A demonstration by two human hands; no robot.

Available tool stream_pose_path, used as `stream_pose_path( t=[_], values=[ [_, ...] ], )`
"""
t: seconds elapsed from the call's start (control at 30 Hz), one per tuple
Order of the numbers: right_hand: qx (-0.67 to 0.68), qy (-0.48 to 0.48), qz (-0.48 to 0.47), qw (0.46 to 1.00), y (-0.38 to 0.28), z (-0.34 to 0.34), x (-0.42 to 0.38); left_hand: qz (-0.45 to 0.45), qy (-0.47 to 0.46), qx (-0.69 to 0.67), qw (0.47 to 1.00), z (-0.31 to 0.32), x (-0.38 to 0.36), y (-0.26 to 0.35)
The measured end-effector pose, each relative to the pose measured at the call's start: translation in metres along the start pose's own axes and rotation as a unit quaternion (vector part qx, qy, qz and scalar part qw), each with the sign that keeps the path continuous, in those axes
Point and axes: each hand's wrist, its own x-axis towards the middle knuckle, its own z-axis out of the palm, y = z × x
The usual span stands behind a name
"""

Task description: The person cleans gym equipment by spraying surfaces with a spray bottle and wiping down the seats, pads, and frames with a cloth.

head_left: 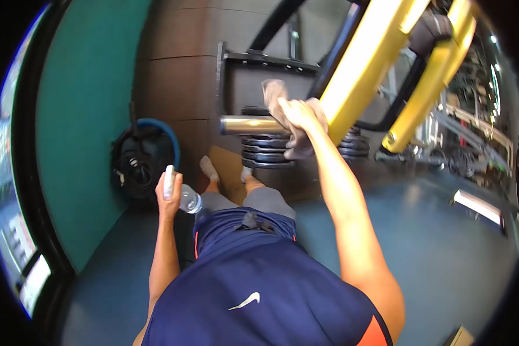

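Note:
My left hand (pixel 168 195) is closed around the neck of a clear spray bottle (pixel 190 199) with a white trigger head, held low beside my left thigh. In my right hand (pixel 297 113) is a greyish-brown cloth (pixel 299 141), bunched under the fingers and pressed on the machine near the base of a metal weight peg (pixel 254 125). The peg sticks out to the left from a yellow machine arm (pixel 357 69). Part of the peg is hidden behind the cloth.
Black weight plates (pixel 265 153) are stacked below the peg. A black frame (pixel 271 62) stands on the floor ahead. Left, by a green wall (pixel 86 115), are round black plates and a blue ring (pixel 170 138). A white-topped step (pixel 477 206) lies at right.

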Motion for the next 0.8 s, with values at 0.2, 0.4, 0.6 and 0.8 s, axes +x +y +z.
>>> stream_pose_path(
  t=[0.2, 0.4, 0.6, 0.8],
  values=[
    [0.02, 0.387, -0.07, 0.919, -0.022, 0.014, -0.08, -0.005, -0.022, 0.051, 0.998, -0.002, 0.0, -0.012],
    [0.027, 0.34, 0.097, 0.935, -0.039, -0.02, -0.174, -0.012, -0.012, 0.049, 0.999, 0.001, -0.003, -0.021],
    [-0.077, 0.437, 0.104, 0.89, 0.137, -0.003, 0.019, -0.003, -0.007, 0.101, 0.995, 0.029, 0.012, 0.005],
    [0.288, 0.518, -0.059, 0.803, 0.048, -0.197, -0.069, -0.026, 0.015, 0.034, 0.999, 0.058, 0.003, 0.034]
  ],
)
